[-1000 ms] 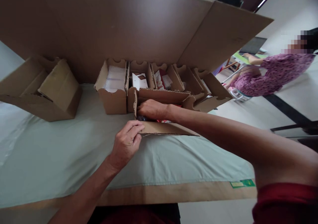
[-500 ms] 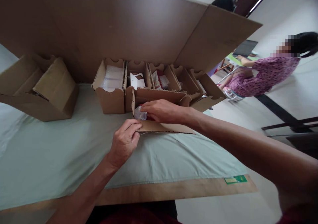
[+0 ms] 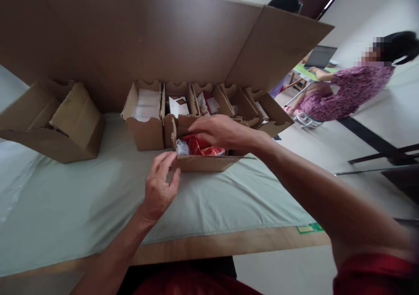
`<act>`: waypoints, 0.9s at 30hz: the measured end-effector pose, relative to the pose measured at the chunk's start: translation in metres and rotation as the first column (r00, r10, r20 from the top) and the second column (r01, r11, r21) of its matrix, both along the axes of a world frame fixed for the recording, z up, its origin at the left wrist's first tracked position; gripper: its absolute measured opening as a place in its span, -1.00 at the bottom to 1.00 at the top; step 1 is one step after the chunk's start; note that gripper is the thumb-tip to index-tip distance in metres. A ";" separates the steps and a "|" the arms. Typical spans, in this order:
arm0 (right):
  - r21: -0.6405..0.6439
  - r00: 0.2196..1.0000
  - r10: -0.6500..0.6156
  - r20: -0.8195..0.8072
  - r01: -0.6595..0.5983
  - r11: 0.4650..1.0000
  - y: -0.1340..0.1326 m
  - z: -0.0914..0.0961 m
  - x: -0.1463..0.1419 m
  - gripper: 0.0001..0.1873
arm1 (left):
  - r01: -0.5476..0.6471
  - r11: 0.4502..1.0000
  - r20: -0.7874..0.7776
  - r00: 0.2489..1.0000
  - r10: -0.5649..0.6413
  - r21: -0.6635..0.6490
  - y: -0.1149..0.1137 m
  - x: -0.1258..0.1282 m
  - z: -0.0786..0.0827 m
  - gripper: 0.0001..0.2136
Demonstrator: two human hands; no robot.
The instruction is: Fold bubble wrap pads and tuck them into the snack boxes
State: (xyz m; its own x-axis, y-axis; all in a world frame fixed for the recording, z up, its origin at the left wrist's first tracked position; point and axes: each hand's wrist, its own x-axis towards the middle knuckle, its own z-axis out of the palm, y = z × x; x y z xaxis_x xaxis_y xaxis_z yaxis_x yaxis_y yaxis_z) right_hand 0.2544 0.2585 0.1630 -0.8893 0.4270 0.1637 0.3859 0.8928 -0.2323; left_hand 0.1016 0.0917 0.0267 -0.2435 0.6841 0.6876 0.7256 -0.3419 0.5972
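Note:
An open cardboard box [image 3: 203, 164] sits in the middle of the cloth-covered table. Inside it lie a crinkled red packet [image 3: 196, 143] and a clear plastic bundle [image 3: 182, 147] at the left end. My left hand [image 3: 160, 183] is at the front left corner of this box, thumb and fingers apart, fingertips at or just beside the cardboard. Over the box, my right hand [image 3: 218, 131] is stretched out above the red packet, its fingers reaching toward the back flap. Whether those fingertips touch the packet or the flap is hard to tell.
Behind stands a row of open cardboard bins [image 3: 149, 131] with packets in them. Another open carton [image 3: 78, 133] is at the left. A tall cardboard panel [image 3: 147, 37] closes off the back. A person [image 3: 356, 85] sits at a laptop [image 3: 321, 57] on the right.
My right hand has risen out of the box, baring the red packet. My left hand has let go of the front flap, which now stands more upright, and moved slightly left.

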 end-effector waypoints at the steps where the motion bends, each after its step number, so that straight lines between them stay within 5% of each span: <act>1: 0.025 1.000 -0.003 0.007 0.002 1.000 -0.007 0.008 0.021 -0.70 | -0.018 1.000 0.058 0.998 0.019 -0.015 -0.002 -0.001 -0.003 -0.61; 4: 0.008 0.914 -0.255 -0.315 0.271 0.963 -0.038 0.004 0.093 -0.77 | -0.053 0.994 0.235 0.969 0.075 -0.100 0.000 -0.007 -0.015 -0.43; 7: -0.221 0.592 -0.591 -0.547 0.579 0.785 -0.069 -0.040 0.151 -0.80 | -0.008 0.980 0.392 0.916 0.086 -0.197 0.016 -0.011 -0.025 -0.26; 9: -0.446 0.419 -0.740 -0.527 0.605 0.660 -0.079 -0.077 0.170 -0.75 | 0.080 0.973 0.480 0.877 0.034 -0.216 0.031 -0.011 -0.027 -0.19; 11: -0.575 0.382 -0.799 -0.464 0.556 0.600 -0.078 -0.110 0.171 -0.57 | 0.187 0.962 0.535 0.843 -0.053 -0.199 0.046 -0.007 -0.026 -0.26; 15: -0.694 0.399 -0.783 -0.477 0.376 0.614 -0.051 -0.145 0.143 -0.24 | 0.241 0.957 0.544 0.831 -0.117 -0.162 0.059 0.004 -0.022 -0.51; 20: -0.708 0.394 -0.718 -0.574 0.202 0.677 -0.025 -0.161 0.106 -0.21 | 0.286 0.952 0.589 0.791 -0.167 -0.113 0.064 0.003 -0.036 -0.42; 24: -0.728 0.346 -0.731 -0.587 0.170 0.665 -0.032 -0.169 0.095 -0.18 | 0.368 0.917 0.643 0.742 -0.190 -0.154 0.072 0.000 -0.051 -0.37; 27: -0.751 0.315 -0.763 -0.565 0.187 0.634 -0.056 -0.171 0.096 -0.18 | 0.365 0.915 0.653 0.738 -0.170 -0.174 0.055 0.005 -0.059 -0.37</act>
